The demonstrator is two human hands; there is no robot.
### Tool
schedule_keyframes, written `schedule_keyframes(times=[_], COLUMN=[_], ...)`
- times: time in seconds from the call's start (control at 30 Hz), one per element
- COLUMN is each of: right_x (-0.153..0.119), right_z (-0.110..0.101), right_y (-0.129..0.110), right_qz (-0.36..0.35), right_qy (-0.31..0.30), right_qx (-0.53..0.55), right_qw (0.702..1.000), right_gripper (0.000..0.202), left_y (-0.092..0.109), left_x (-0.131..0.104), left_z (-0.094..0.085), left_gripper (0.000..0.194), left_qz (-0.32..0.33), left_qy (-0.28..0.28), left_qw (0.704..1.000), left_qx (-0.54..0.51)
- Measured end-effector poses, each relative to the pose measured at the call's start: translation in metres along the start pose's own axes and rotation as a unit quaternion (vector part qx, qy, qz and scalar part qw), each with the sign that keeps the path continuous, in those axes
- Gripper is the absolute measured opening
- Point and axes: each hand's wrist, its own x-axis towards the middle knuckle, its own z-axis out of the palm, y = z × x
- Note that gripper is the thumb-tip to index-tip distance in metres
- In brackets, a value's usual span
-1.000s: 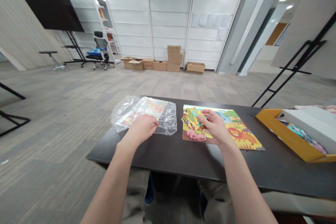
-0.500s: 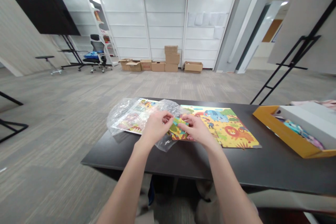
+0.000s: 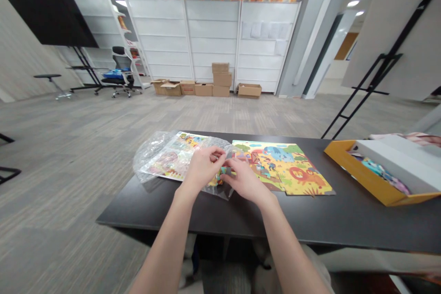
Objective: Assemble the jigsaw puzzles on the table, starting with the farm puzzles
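Note:
On the dark table, my left hand (image 3: 204, 165) is closed, its fingertips pinched over the clear plastic bag (image 3: 156, 147). My right hand (image 3: 243, 177) is closed too, its fingertips close beside the left ones. Small colourful pieces (image 3: 219, 178) show between and below the hands, partly covered by the fingers and plastic; whether they are gripped is unclear. Under the bag on the left lies a printed picture sheet (image 3: 188, 139). Right of my hands, a puzzle picture (image 3: 292, 165) with a blue elephant and orange lions lies flat on the table.
A yellow and white open box (image 3: 370, 179) with colourful contents stands on the table's right side (image 3: 347, 220). Beyond the table are cardboard boxes (image 3: 221, 80), an office chair (image 3: 120, 71), a black screen (image 3: 48, 16) and a board on a stand (image 3: 386, 55).
My right hand has moved left, closer to my left hand. The green and yellow piece between them is now mostly hidden, and more of the puzzle picture's left part shows. The view has shifted slightly.

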Motion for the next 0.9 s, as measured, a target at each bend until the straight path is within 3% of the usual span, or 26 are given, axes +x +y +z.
schedule_keyframes(times=[0.07, 0.13, 0.23, 0.33, 0.47, 0.6, 0.8, 0.9], right_x=[-0.007, -0.015, -0.032, -0.049, -0.061, -0.059, -0.058, -0.058], right_z=[-0.017, -0.039, -0.072, -0.090, -0.089, -0.082, -0.082, -0.085], right_y=[0.003, 0.015, 0.043, 0.067, 0.072, 0.067, 0.072, 0.073], right_qz=[0.004, 0.033, 0.095, 0.160, 0.187, 0.188, 0.170, 0.152], right_qy=[-0.002, 0.042, 0.151, 0.133, 0.043, 0.022, 0.087, 0.118], right_qx=[0.012, 0.013, -0.126, -0.260, -0.304, -0.315, -0.225, -0.175], right_qw=[1.000, 0.998, 0.976, 0.943, 0.933, 0.930, 0.955, 0.966], right_gripper=[0.011, 0.014, 0.017, 0.026, 0.040, 0.040, 0.057, 0.045], left_y=[0.000, 0.000, -0.001, -0.001, 0.001, 0.002, 0.004, 0.005], left_x=[0.001, 0.002, 0.003, 0.006, 0.011, 0.014, 0.014, 0.014], left_z=[0.001, 0.002, 0.005, 0.009, 0.014, 0.018, 0.020, 0.020], left_gripper=[0.011, 0.011, 0.012, 0.014, 0.017, 0.019, 0.017, 0.017], left_qz=[0.006, 0.008, 0.007, 0.010, 0.005, -0.007, -0.010, -0.001], left_qy=[0.002, -0.003, -0.011, -0.019, -0.038, -0.039, -0.040, -0.042], left_qw=[1.000, 1.000, 1.000, 0.999, 0.998, 0.996, 0.994, 0.992], left_qx=[0.010, 0.017, 0.027, 0.038, 0.054, 0.082, 0.106, 0.117])
